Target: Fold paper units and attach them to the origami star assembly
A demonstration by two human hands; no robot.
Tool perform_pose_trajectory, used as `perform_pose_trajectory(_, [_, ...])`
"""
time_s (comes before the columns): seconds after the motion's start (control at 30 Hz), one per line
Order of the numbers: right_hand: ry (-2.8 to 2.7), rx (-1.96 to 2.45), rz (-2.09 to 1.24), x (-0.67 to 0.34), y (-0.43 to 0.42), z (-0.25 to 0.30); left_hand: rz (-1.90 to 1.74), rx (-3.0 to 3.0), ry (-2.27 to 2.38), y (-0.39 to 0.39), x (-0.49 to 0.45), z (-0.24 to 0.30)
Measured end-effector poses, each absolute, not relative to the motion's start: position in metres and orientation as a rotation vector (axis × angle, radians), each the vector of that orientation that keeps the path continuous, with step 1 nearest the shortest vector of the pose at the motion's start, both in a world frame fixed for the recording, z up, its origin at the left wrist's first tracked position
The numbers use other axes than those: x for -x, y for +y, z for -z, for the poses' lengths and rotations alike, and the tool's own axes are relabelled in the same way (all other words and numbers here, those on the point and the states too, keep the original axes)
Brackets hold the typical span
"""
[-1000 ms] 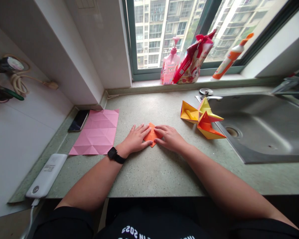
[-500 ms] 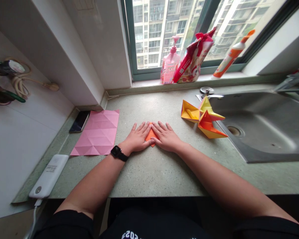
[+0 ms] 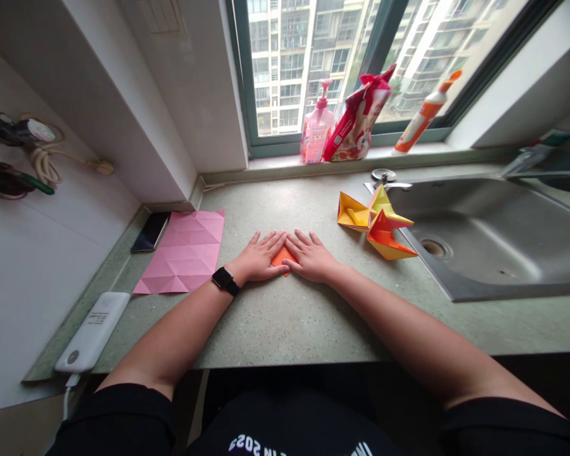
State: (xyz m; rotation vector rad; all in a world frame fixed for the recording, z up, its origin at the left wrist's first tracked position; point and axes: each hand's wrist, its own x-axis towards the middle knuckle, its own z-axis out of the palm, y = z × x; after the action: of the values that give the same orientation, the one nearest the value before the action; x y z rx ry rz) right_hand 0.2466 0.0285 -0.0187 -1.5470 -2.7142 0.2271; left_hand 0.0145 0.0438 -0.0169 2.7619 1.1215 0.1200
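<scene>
A small folded orange paper (image 3: 283, 256) lies flat on the speckled counter (image 3: 266, 323), its sides covered by my hands. My left hand (image 3: 260, 258), with a black watch (image 3: 225, 280) at the wrist, rests palm down on the paper's left part, fingers stretched out. From the other side my right hand (image 3: 310, 258) presses flat on its right part, fingers spread. The fingertips of both hands meet near the paper's top. To the left lies a creased pink paper sheet (image 3: 185, 250). Folded yellow and orange paper pieces (image 3: 384, 237) stand together at the right.
A steel sink (image 3: 484, 234) is set into the counter at the right. At the left lie a dark phone (image 3: 151, 232) and a white power bank (image 3: 93, 332) with a cable. A pink pump bottle (image 3: 316, 133), a red bag (image 3: 358, 120) and an orange-white bottle (image 3: 422, 120) stand on the windowsill.
The view has shifted a little, so the sink and windowsill things appear further left. Both hands stay flat on the orange paper; slightly more of its middle shows between them.
</scene>
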Motion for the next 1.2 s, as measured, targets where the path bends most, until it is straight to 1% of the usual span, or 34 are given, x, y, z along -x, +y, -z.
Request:
perform_pose_trajectory(0.57, [-2.667, 1.699, -0.242, -0.253, 0.021, 0.018, -0.065, -2.731, 1.202, 0.042, -0.016, 0.017])
perform_pose_trajectory(0.87, [-2.618, 1.868, -0.28, -0.249, 0.013, 0.007, -0.013, -2.667, 1.373, 0.035, 0.001, 0.012])
perform_pose_trajectory(1.03, [-2.509, 1.984, -0.257, -0.245, 0.009, 0.007, -0.067, -2.611, 1.529, 0.029, -0.001, 0.013])
perform_pose_trajectory(1.2, [-2.482, 2.007, -0.253, -0.243, 0.007, 0.008, -0.186, -2.576, 1.597, 0.024, -0.003, 0.02])
